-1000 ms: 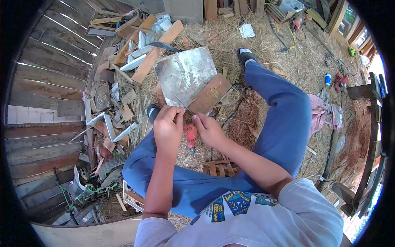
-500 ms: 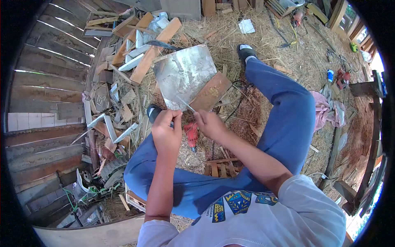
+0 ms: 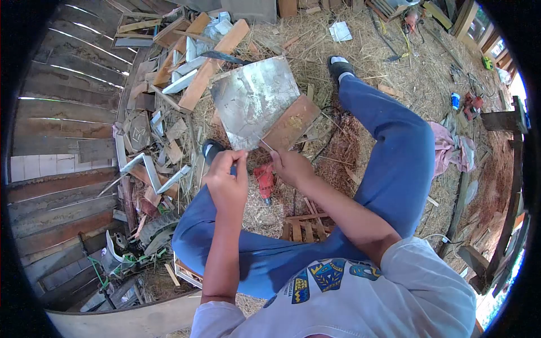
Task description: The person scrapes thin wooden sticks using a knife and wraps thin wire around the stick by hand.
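My right hand (image 3: 294, 169) is closed around a thin, pale rod (image 3: 265, 143), whose free end points up and left; its kind is not clear. My left hand (image 3: 227, 177) is raised beside it, thumb and fingers pinched together, and whatever they hold is too small to make out. Just below and between the hands, a red power drill (image 3: 263, 179) lies on the ground. Beyond them is a worn grey-white board (image 3: 253, 96), with a brown wooden board (image 3: 292, 125) at its lower right edge.
Wood offcuts and planks (image 3: 211, 70) are heaped at the left, near a plank wall (image 3: 67, 112). A slatted wooden piece (image 3: 304, 228) lies between my legs. Straw and sawdust cover the ground. A pink cloth (image 3: 445, 149) and a blue can (image 3: 455, 101) are at the right.
The rod has tilted, its tip moving right and away from my left fingers. My right hand has shifted slightly right; my left stays pinched in nearly the same place.
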`<control>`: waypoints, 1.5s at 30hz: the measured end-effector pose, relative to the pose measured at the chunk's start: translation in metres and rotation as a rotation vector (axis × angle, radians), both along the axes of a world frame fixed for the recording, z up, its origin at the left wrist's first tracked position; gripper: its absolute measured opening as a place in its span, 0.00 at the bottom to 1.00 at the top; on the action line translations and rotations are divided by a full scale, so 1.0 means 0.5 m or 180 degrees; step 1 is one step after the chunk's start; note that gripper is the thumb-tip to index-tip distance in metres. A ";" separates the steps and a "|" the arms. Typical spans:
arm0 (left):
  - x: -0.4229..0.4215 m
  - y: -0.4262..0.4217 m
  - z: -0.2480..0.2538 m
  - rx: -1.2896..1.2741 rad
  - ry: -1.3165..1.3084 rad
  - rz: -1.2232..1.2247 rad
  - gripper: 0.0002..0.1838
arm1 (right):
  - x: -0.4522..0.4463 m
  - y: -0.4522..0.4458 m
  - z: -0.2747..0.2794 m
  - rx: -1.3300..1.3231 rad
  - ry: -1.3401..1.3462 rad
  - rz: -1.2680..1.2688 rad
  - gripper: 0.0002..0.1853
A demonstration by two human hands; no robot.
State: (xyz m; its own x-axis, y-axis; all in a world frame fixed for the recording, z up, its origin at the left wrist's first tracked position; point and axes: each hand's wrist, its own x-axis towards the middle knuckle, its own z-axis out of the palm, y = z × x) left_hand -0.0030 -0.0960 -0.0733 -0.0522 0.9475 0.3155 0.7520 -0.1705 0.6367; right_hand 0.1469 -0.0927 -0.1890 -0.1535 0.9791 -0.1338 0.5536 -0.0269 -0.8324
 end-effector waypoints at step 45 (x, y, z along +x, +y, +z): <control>-0.003 0.022 -0.023 0.0091 -0.0233 -0.0106 0.03 | 0.023 0.012 -0.180 -0.0564 -0.0570 -0.0103 0.27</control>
State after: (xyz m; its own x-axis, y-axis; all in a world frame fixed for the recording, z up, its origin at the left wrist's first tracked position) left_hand -0.0043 -0.0850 -0.0848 -0.0448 0.9397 0.3390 0.6972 -0.2136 0.6843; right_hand 0.1583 -0.0869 -0.2788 -0.0810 0.9419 -0.3261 0.6882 -0.1838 -0.7019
